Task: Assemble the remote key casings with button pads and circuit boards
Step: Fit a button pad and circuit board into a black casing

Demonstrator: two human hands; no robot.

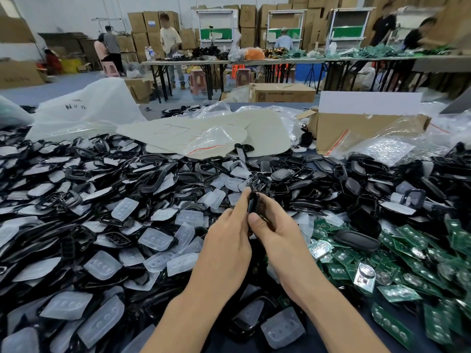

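Two bare hands meet just right of centre, above a desk [219, 346] almost wholly buried in loose parts. The left hand [226, 240] and the right hand [277, 233] share one grip on a small black casing piece [252, 203], held edge-on between the left forefinger and the right thumb and fingers. The fingers hide most of that piece, so its outline and anything fitted inside it cannot be made out. A black open frame [257, 182] sits just beyond the fingertips; whether it touches the held piece is unclear. To the left and near, a heap of translucent button pads [155, 239] lies mixed with black casings [153, 179], the heap cut off at the left and bottom edges. Near right of the hands spreads a pile of green circuit boards [397, 293], cut off at the right edge. A closed black shell [356, 239] rests where the boards meet the casings. Farther back lie clear plastic bags [84, 110], a pale sheet with faint red marks [204, 131] and an open cardboard box [356, 128]. In the far room, blurred people stand by long tables and stacked cartons.
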